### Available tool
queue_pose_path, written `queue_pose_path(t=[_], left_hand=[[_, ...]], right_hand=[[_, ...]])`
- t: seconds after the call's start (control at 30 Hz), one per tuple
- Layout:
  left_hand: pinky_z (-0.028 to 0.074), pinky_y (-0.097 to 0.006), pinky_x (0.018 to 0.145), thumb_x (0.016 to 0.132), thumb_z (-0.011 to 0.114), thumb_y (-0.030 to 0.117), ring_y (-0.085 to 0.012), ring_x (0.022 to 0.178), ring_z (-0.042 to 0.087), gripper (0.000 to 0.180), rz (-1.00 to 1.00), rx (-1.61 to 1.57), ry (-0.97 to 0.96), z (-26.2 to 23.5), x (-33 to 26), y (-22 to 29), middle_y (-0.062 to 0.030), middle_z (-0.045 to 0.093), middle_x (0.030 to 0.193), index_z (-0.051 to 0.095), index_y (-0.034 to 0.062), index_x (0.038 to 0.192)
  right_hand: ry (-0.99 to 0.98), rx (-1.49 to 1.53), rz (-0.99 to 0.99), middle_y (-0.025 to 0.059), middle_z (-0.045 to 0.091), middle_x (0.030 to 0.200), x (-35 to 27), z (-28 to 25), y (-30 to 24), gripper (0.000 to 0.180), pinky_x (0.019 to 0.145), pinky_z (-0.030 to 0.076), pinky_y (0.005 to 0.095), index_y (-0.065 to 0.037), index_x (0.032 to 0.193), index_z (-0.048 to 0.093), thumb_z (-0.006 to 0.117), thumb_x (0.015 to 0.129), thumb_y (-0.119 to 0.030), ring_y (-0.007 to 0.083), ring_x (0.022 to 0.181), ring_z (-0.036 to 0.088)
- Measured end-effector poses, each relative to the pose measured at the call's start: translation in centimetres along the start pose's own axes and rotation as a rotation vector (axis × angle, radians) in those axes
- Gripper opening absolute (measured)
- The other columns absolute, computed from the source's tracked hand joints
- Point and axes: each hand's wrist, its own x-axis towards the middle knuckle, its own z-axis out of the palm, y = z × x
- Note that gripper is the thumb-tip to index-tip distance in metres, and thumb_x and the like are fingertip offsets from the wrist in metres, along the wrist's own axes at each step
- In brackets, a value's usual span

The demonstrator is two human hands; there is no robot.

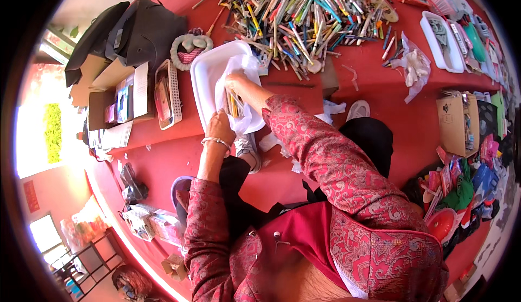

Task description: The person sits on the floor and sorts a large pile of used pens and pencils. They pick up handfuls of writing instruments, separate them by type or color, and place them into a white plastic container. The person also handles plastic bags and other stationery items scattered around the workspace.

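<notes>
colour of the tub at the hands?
White tub; shows best in the head view, the only one.

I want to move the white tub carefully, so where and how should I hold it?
Probably grip the tub by its left rim, from the left: this raised edge looks bare, while the plastic bag and right hand crowd its right side.

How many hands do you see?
2: the left hand at the near edge of the plastic bag, the right hand farther up it, over the white tray.
</notes>
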Motion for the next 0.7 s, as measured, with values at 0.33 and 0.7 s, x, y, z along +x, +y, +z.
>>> queue_pose_path(t=[0.33, 0.7], left_hand=[[0.044, -0.041, 0.077, 0.069, 0.049, 0.008, -0.0360, 0.087, 0.055, 0.020, 0.005, 0.131, -0.055, -1.0, 1.5, 0.6, -0.0243, 0.057, 0.087, 0.054, -0.0017, 0.086], [0.040, -0.040, 0.084, 0.069, 0.058, 0.020, -0.0356, 0.107, 0.044, 0.078, 0.199, -0.242, 0.527, -4.7, -4.7, 3.8, -0.0206, 0.034, 0.127, 0.013, 0.0118, 0.133]], right_hand=[[-0.372, -0.089, -0.036, 0.0036, 0.058, 0.068, -9.7, -10.8, -6.2, 0.015, 0.043, 0.044, 0.0226, -0.006, 0.078, 0.061, 0.057, 0.069, -0.017, 0.0118, 0.053, 0.055], [0.031, 0.561, -0.081, 0.0101, 0.059, 0.081, -27.5, -19.1, -0.9, 0.027, 0.052, 0.048, 0.0248, 0.000, 0.095, 0.053, 0.050, 0.083, -0.024, 0.0175, 0.066, 0.059]])
